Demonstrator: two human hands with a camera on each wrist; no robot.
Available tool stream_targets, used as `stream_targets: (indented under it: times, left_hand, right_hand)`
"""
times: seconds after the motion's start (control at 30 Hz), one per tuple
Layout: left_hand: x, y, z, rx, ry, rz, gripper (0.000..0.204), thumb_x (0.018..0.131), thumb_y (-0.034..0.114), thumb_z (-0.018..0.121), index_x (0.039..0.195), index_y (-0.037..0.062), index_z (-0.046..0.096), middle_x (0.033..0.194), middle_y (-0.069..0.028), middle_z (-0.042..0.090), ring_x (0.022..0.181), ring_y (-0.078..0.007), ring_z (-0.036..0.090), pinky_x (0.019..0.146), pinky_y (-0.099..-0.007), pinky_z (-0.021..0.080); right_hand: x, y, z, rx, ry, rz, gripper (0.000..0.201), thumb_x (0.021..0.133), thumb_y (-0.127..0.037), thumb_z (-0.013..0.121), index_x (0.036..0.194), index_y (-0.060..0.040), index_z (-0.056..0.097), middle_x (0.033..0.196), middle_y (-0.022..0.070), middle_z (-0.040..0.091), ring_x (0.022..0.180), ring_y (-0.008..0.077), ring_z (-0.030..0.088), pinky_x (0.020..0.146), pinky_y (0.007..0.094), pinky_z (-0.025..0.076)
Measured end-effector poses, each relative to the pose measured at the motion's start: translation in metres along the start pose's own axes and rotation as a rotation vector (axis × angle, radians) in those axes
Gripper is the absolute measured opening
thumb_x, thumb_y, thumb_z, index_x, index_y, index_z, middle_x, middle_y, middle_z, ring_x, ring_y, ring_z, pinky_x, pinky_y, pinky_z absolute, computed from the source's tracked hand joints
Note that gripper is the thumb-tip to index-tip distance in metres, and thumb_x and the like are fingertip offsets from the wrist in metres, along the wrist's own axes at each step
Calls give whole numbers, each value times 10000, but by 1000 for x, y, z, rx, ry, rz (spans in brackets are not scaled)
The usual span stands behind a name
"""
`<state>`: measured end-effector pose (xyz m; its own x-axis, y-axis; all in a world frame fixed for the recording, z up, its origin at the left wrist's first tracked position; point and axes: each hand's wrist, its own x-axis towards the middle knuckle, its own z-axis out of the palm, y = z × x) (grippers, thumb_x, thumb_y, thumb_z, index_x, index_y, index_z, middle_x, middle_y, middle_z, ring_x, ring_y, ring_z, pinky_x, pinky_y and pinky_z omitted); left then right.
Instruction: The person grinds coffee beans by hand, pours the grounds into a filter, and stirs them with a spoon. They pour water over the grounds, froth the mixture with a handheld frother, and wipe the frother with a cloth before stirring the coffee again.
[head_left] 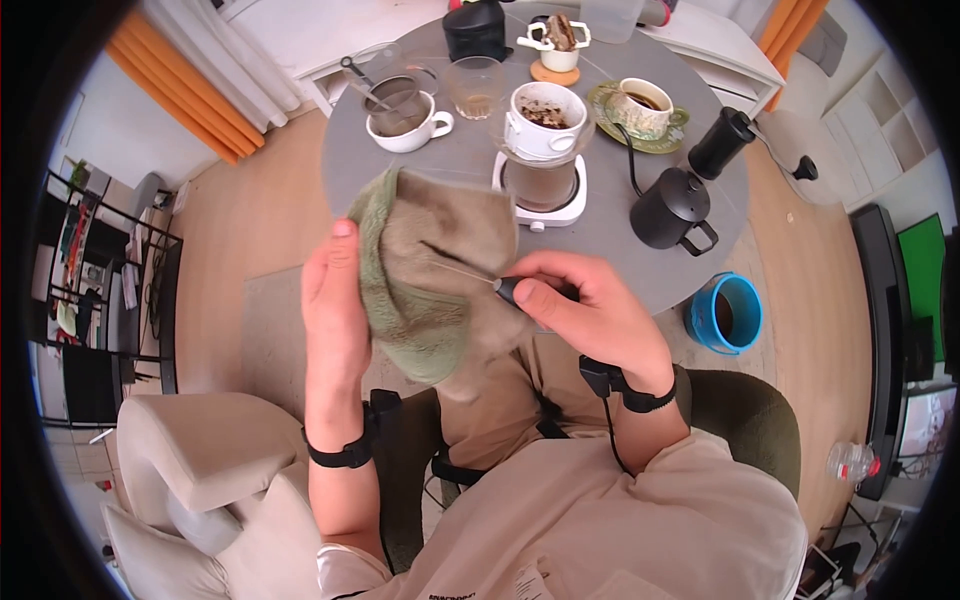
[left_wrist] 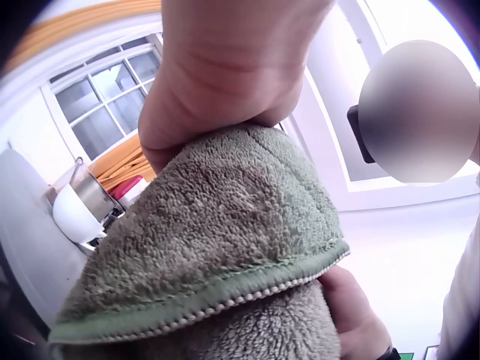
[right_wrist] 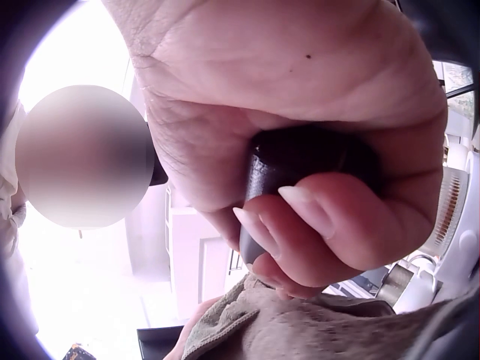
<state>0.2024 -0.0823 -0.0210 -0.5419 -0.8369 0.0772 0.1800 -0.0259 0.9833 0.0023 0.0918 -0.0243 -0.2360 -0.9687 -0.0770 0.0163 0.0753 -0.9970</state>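
Note:
A green-brown, stained towel is held up over the person's lap by my left hand, its thumb along the near edge. The left wrist view shows the folded fluffy towel with a stitched green hem, gripped from above. My right hand grips the black handle of what looks like a handheld milk frother. Its thin metal rod points left against the towel, and the rod's far end is hidden in the folds. In the right wrist view, curled fingers wrap the black handle.
Beyond the towel is a round grey table. On it are a white dripper over a glass server, a white cup, a glass, a saucered cup and a black kettle. A blue bucket stands right.

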Motion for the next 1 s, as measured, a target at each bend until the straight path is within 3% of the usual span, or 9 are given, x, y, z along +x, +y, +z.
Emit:
stream_targets:
  times: [0.17, 0.37, 0.47, 0.53, 0.57, 0.73, 0.77, 0.9, 1.0]
  left_hand:
    - [4, -7, 2, -71, 72, 103, 399, 1160, 288, 454, 1236, -30, 682, 1145, -100, 735, 1022, -169, 695, 897, -324, 559]
    - [20, 1, -1, -299, 279, 39, 385, 1153, 233, 428, 1410, -11, 579, 1337, -148, 664, 1187, -253, 677, 1010, -427, 583]
    - [17, -1, 7, -148, 108, -20, 403, 1145, 241, 474, 1427, -30, 569, 1345, -156, 676, 1174, -252, 687, 1003, -406, 573]
    - [7, -14, 14, 567, -11, -121, 411, 1124, 225, 533, 1415, -63, 574, 1329, -157, 699, 1155, -224, 690, 984, -365, 555]
    - [3, -21, 18, 757, 61, 61, 395, 1098, 194, 580, 1395, -65, 588, 1201, -138, 750, 1070, -192, 710, 919, -335, 551]
    - [-36, 16, 59, 787, -259, 98, 268, 1050, 183, 651, 1219, -24, 666, 961, -121, 765, 861, -177, 736, 736, -311, 565]
    - [-44, 23, 68, 830, -275, 72, 262, 1040, 185, 668, 1198, -24, 665, 950, -121, 764, 836, -176, 736, 707, -306, 564]
    - [-51, 24, 67, 960, -359, 43, 329, 972, 191, 760, 1195, -16, 638, 896, -105, 760, 737, -171, 732, 614, -296, 564]
    - [-57, 16, 74, 923, -287, 139, 379, 932, 198, 806, 1200, -12, 638, 904, -104, 763, 736, -183, 741, 636, -306, 584]
  right_hand:
    - [0, 0, -4, -23, -29, -103, 249, 1053, -235, 678, 1119, 0, 724, 917, 40, 751, 820, 90, 598, 732, 281, 499]
    - [-8, -2, -25, 62, -47, -110, 277, 1079, -238, 648, 1206, 8, 670, 898, -17, 656, 823, 54, 532, 734, 255, 467]
    - [-8, 0, -26, 147, -50, -143, 290, 1093, -225, 601, 1272, 3, 608, 1001, 8, 667, 884, 74, 546, 794, 273, 477]
    - [-7, 9, -21, 159, -38, -189, 298, 1091, -219, 582, 1290, 4, 569, 1014, 38, 670, 868, 103, 574, 784, 303, 487]
    - [-5, 16, -17, 140, -31, -218, 302, 1085, -218, 581, 1286, 5, 553, 984, 57, 670, 828, 124, 596, 752, 325, 495]
    - [-7, 22, 9, 239, -39, -309, 390, 1065, -101, 515, 1396, 8, 339, 1128, 190, 648, 997, 238, 646, 871, 390, 512]
    - [-5, 24, 16, 275, -54, -399, 496, 1036, -35, 507, 1464, 2, 259, 1268, 238, 591, 1130, 292, 631, 995, 407, 495]
    - [-7, 24, 27, 389, 8, -493, 564, 993, 8, 539, 1507, 0, 308, 1346, 218, 559, 1252, 304, 595, 1079, 410, 467]
    - [-14, 17, 20, 329, -70, -497, 477, 1012, 33, 552, 1467, -14, 418, 1338, 121, 566, 1267, 215, 577, 1109, 389, 446]
